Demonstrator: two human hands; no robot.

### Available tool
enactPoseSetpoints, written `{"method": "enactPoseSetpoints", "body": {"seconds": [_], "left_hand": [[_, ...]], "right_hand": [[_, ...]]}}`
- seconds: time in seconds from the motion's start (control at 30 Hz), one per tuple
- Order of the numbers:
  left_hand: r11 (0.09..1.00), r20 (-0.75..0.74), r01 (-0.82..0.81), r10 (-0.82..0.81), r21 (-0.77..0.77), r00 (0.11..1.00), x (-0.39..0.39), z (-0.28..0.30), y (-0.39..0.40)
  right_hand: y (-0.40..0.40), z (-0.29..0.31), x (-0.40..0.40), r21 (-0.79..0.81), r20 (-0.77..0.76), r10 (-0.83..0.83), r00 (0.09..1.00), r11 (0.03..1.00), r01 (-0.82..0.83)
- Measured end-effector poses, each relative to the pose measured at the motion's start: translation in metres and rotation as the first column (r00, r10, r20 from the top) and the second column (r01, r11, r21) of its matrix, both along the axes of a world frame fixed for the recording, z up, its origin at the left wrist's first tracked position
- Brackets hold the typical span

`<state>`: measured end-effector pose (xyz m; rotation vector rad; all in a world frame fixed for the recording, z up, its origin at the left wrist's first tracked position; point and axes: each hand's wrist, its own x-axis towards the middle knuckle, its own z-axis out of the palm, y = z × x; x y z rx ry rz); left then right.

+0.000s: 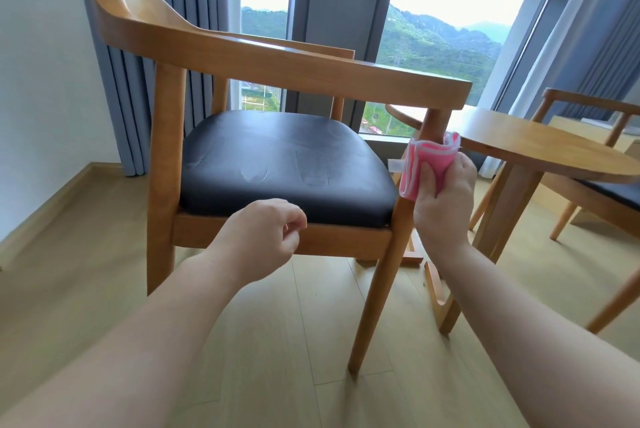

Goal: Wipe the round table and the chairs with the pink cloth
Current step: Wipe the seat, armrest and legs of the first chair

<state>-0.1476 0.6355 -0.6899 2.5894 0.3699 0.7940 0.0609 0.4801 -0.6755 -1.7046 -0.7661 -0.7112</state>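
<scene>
Head view: right hand [441, 199] grasps the folded pink cloth [429, 166], which sits at twelve o'clock of the palm, pressed around the near chair's [277, 63] front leg [398, 244]. Its folds show pale edging. Left hand [259, 240] hangs loosely curled, holding nothing, at nine o'clock of the cloth.

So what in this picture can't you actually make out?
Head view, the only one:
- The second wooden chair at right: cut by the frame edge and partly hidden behind the round wooden table.
- The near chair's front leg: a stretch is covered by the folded pink cloth and the right hand.
- The left hand: loosely curled, palm side hidden.
- The black seat cushion: faint marks, wet or dry unclear.
</scene>
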Motion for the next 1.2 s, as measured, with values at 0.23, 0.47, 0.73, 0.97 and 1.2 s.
{"method": "enactPoseSetpoints", "body": {"seconds": [0.23,0.47,0.73,0.97,1.2], "left_hand": [[1.0,-0.001,-0.013,0.013,0.013,1.0,-0.003,-0.008,0.006],[0.997,-0.086,0.009,-0.002,0.074,0.996,-0.006,-0.028,0.004],[0.972,-0.254,0.127,-0.074,0.199,0.964,-0.034,-0.056,0.009],[0.975,-0.294,0.115,-0.055,0.192,0.954,-0.067,-0.067,0.019],[0.997,-0.347,0.025,0.002,0.073,0.938,-0.1,-0.059,0.041]], "right_hand": [[-0.013,-0.04,-0.004,-0.262,0.283,-0.046,0.958,0.957,0.123],[-0.046,-0.081,0.031,-0.659,0.704,0.423,0.57,0.688,0.303],[-0.043,-0.092,0.05,-0.758,0.647,0.659,0.384,0.506,0.41],[-0.022,-0.09,0.033,-0.8,0.582,0.663,0.471,0.36,0.48],[0.03,-0.083,-0.006,-0.787,0.588,0.697,0.411,0.376,0.489]]}}
